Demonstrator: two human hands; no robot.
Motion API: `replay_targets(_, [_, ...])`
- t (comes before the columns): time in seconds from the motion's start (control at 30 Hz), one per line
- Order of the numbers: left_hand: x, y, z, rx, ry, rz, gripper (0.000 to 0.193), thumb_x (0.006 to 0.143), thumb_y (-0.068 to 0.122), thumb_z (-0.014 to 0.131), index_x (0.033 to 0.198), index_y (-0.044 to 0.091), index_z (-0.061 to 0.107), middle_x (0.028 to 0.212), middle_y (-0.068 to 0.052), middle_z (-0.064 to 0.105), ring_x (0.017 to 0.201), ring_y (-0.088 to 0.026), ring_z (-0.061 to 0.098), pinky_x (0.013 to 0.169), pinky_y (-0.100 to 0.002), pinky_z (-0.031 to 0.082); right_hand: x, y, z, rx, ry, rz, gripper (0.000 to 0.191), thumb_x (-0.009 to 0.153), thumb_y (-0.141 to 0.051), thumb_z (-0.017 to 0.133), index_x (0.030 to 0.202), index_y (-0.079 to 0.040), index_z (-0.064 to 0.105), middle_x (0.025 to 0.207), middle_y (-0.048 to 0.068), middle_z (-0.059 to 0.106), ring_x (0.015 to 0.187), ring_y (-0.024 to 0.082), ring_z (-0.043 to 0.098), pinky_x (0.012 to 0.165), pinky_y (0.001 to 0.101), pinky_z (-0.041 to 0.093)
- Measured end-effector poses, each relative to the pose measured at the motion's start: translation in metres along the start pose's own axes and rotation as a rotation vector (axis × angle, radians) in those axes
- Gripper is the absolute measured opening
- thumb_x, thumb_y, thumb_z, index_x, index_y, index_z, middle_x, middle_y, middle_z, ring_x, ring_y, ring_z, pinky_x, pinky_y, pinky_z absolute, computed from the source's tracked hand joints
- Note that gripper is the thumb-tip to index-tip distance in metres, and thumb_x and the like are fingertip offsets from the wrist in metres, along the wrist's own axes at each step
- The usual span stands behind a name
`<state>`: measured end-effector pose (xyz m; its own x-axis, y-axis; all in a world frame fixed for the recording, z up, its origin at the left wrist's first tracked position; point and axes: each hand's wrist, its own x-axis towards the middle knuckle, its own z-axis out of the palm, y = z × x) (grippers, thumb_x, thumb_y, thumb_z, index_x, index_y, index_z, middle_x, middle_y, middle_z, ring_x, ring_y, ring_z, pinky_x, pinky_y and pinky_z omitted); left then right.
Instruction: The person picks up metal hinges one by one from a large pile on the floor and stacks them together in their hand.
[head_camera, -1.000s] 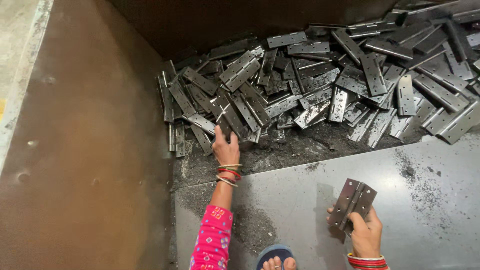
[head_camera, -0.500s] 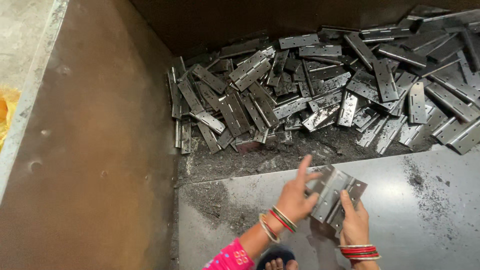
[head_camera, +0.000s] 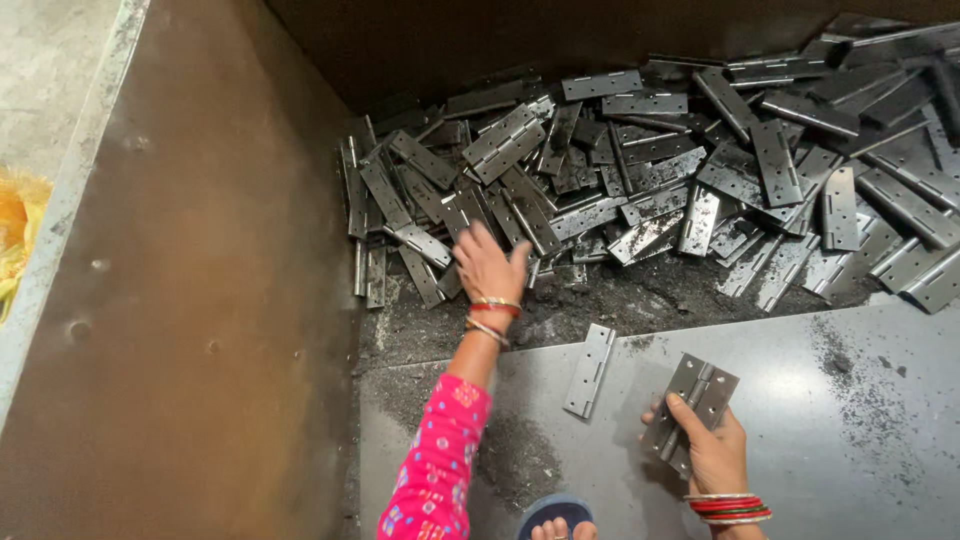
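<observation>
Dozens of grey metal hinges (head_camera: 650, 170) lie heaped across the upper middle and upper right of the frame, overlapping at every angle on a bed of dark metal dust (head_camera: 620, 300). A brown rusty wall (head_camera: 200, 280) fills the left side and hems the heap in; a dark back wall (head_camera: 500, 40) closes the top. Below the heap a smooth grey metal sheet (head_camera: 850, 430) spreads over the lower right, mostly bare and sprinkled with filings, with open room around the hands.

One single hinge (head_camera: 589, 370) lies flat and closed on the sheet, just right of the left forearm. The left hand (head_camera: 488, 265), in a pink sleeve (head_camera: 435, 470) with bangles at the wrist, reaches into the heap's near edge, fingers curled down onto the hinges there; whether it grips one cannot be told. The right hand (head_camera: 715, 450) clasps a small stack of hinges (head_camera: 690, 405), tilted, at lower centre-right. Toes on a blue sandal (head_camera: 555, 520) show at the bottom edge.
</observation>
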<state>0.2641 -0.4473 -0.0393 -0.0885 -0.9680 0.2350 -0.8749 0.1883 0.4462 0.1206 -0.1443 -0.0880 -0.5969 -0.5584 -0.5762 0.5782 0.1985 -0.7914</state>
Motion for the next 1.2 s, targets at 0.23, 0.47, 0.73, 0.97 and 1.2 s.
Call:
replay_targets(0.23, [0.065, -0.044, 0.01, -0.231, 0.22, -0.371, 0.052, 0.067, 0.032, 0.093, 0.1, -0.001, 0.069, 0.094, -0.021, 0.072, 0.092, -0.04, 0.068, 0.083, -0.049, 0.052, 0.001, 0.016, -0.008, 0.014, 0.055, 0.039, 0.026, 0.094, -0.01, 0.068, 0.114, 0.004, 0.06, 0.094, 0.019, 0.07, 0.08, 0.034, 0.074, 0.058, 0.0477, 0.063])
replay_targets(0.47, [0.035, -0.042, 0.005, -0.713, 0.245, -0.216, 0.024, 0.082, 0.017, 0.085, 0.09, 0.003, 0.068, 0.081, -0.01, 0.071, 0.074, -0.02, 0.065, 0.068, -0.034, 0.051, 0.01, 0.016, -0.013, 0.031, 0.032, 0.02, 0.027, 0.092, -0.01, 0.068, 0.115, 0.002, 0.06, 0.094, 0.017, 0.069, 0.079, 0.033, 0.073, 0.059, 0.048, 0.064])
replay_targets(0.73, [0.012, -0.063, 0.011, -0.97, 0.071, -0.035, 0.014, 0.093, 0.008, 0.078, 0.096, 0.002, 0.066, 0.081, -0.003, 0.066, 0.073, -0.009, 0.059, 0.066, -0.027, 0.049, -0.003, 0.008, -0.011, 0.079, 0.053, -0.004, 0.026, 0.095, -0.009, 0.066, 0.116, 0.003, 0.057, 0.098, 0.017, 0.068, 0.083, 0.034, 0.073, 0.062, 0.0494, 0.064])
replay_targets(0.97, [-0.109, -0.009, 0.023, -1.085, -0.67, -0.243, 0.013, 0.088, 0.009, 0.075, 0.099, 0.005, 0.069, 0.088, -0.006, 0.074, 0.075, -0.015, 0.074, 0.063, -0.031, 0.065, -0.007, 0.01, 0.007, 0.082, -0.046, -0.087, 0.03, 0.093, -0.011, 0.066, 0.121, -0.003, 0.058, 0.102, 0.017, 0.071, 0.086, 0.029, 0.075, 0.066, 0.0428, 0.066])
replay_targets(1.2, [-0.118, -0.005, 0.018, -0.53, -0.134, 0.35, 0.014, 0.093, 0.012, 0.07, 0.107, 0.008, 0.071, 0.101, -0.012, 0.073, 0.096, -0.03, 0.07, 0.086, -0.041, 0.056, -0.008, 0.024, 0.001, 0.064, -0.001, -0.009, 0.028, 0.091, -0.006, 0.069, 0.115, 0.003, 0.058, 0.095, 0.017, 0.069, 0.079, 0.031, 0.073, 0.062, 0.0471, 0.064])
